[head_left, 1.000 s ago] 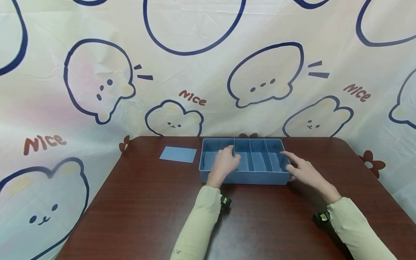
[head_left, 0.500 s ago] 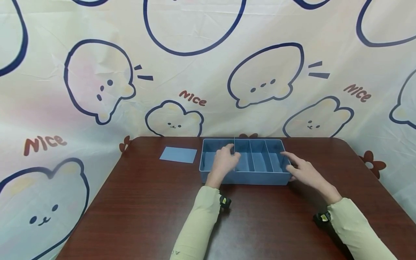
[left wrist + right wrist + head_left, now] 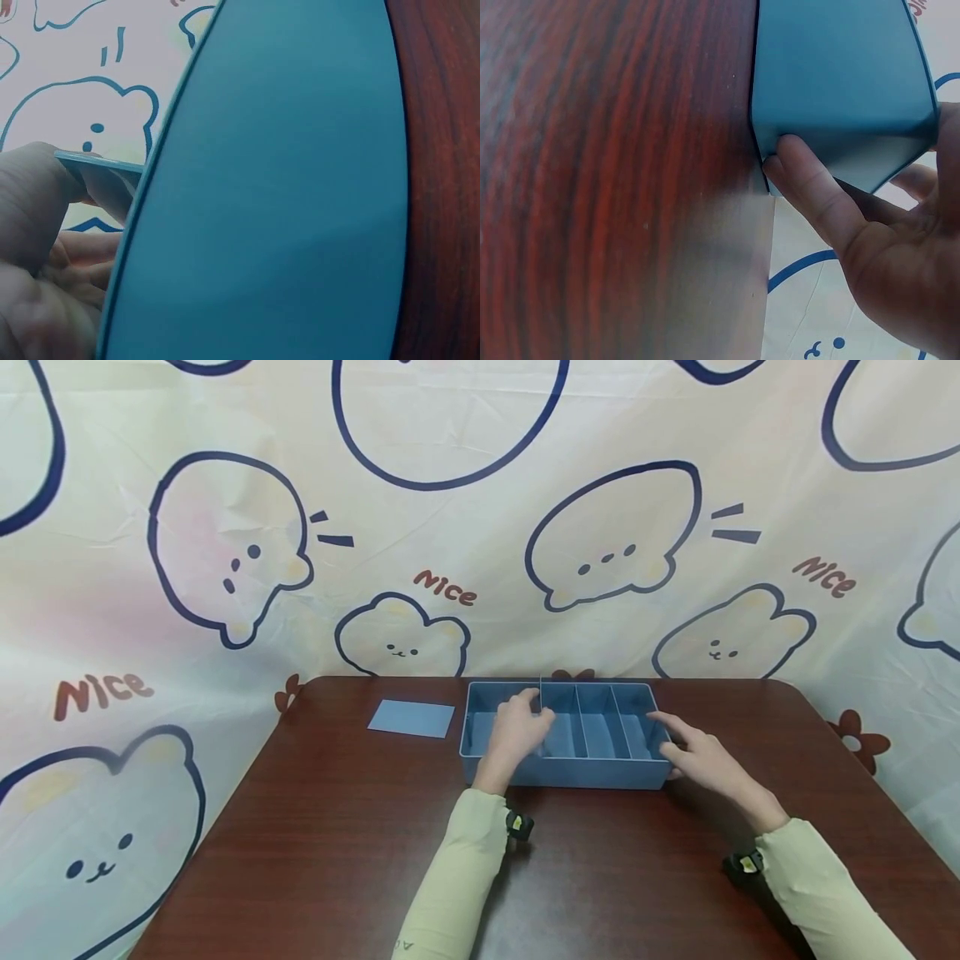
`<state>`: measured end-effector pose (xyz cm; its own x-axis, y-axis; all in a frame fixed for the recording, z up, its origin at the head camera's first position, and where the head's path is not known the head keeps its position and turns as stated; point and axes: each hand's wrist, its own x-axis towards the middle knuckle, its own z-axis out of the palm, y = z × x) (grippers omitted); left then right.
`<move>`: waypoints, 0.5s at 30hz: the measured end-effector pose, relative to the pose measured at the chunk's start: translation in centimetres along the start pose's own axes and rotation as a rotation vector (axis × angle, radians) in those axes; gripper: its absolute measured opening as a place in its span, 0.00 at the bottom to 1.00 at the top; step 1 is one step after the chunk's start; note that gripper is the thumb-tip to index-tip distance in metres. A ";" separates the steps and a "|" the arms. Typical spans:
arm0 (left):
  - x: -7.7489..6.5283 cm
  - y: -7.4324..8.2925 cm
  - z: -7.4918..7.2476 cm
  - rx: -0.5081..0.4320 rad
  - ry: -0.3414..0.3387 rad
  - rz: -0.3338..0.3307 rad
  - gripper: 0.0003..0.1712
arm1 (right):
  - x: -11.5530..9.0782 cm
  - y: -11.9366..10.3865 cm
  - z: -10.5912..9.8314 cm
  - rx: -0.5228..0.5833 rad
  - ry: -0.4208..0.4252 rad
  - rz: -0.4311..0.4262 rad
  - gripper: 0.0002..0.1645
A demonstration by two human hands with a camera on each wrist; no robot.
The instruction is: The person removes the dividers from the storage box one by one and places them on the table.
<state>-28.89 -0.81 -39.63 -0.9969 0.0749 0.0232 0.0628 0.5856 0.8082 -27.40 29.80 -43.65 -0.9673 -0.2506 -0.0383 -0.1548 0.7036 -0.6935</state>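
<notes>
On the table stands a blue divided box (image 3: pixel 600 772), with thin upright dividers splitting its right part into narrow compartments. My left hand (image 3: pixel 513 735) reaches over the front wall and pinches a thin blue divider (image 3: pixel 101 160) between thumb and fingers. The divider's far top corner pokes slightly above the back rim; its lower part is hidden. At the box's right end, my right hand (image 3: pixel 701 758) holds the end wall, thumb at the rim. In the right wrist view its lower fingers (image 3: pixel 814 184) lie against the outside of that wall.
A flat blue rectangular panel (image 3: pixel 411 718) lies on the brown table (image 3: pixel 337 827), left of the box and apart from it. A printed cloth (image 3: pixel 480 527) hangs close behind the table's back edge.
Almost nothing differs. My left hand and the divider stay in nearly the same place, the right hand stays at the box's end, and the loose panel lies still.
</notes>
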 end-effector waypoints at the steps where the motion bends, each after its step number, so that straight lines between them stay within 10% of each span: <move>1: 0.0 0.1 0.0 0.001 0.004 0.000 0.30 | 0.0 0.0 0.0 0.000 0.000 0.000 0.36; 15: -0.1 0.8 -0.4 0.006 0.045 0.000 0.29 | 0.1 0.2 0.1 0.002 -0.005 -0.003 0.36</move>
<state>-28.76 -0.66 -38.71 -0.9980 0.0384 0.0500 0.0631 0.5906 0.8045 -27.54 29.84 -43.90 -0.9659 -0.2558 -0.0398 -0.1572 0.7016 -0.6950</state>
